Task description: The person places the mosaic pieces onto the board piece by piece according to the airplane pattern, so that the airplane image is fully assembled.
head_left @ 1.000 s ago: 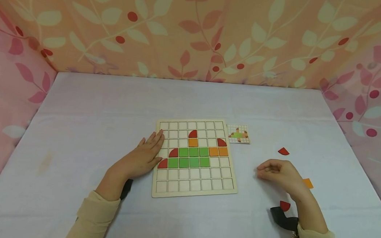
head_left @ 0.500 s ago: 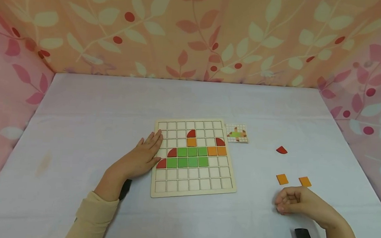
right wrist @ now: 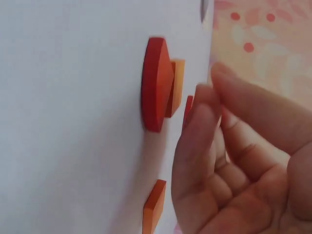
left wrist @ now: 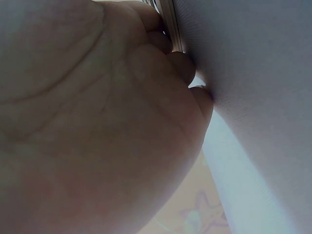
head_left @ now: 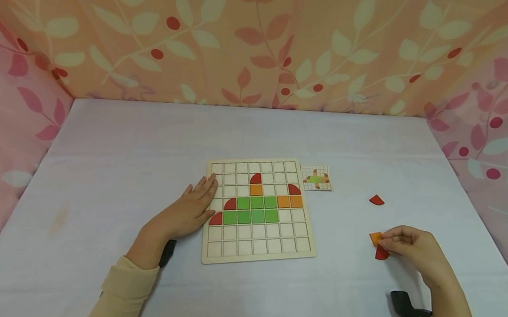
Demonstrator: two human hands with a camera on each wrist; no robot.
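Observation:
My left hand point(head_left: 190, 207) lies with straight fingers at the left edge of a square wooden grid board point(head_left: 256, 258). Green squares point(head_left: 257, 209), a few orange squares and red quarter-rounds fill some of its cells. My right hand point(head_left: 410, 248) hovers palm-in over the loose pieces on the right. Its fingers are loosely bent, thumb and fingertip near each other with nothing between them. Close by its fingertips lie a loose orange square point(head_left: 375, 238) and a red quarter-round point(right wrist: 157, 85). A second loose orange square point(right wrist: 155, 209) shows in the right wrist view, hidden behind the hand in the head view.
Another red quarter-round point(head_left: 376, 200) lies farther back on the white cloth point(head_left: 151, 133). A small pattern card point(head_left: 316, 177) sits against the board's upper right side. Patterned curtains point(head_left: 261, 47) stand along the back and both sides.
My right hand has moved right from beside the board, down over the near red quarter-round, then up to the orange square. That quarter-round now lies farther back. The left hand stays put.

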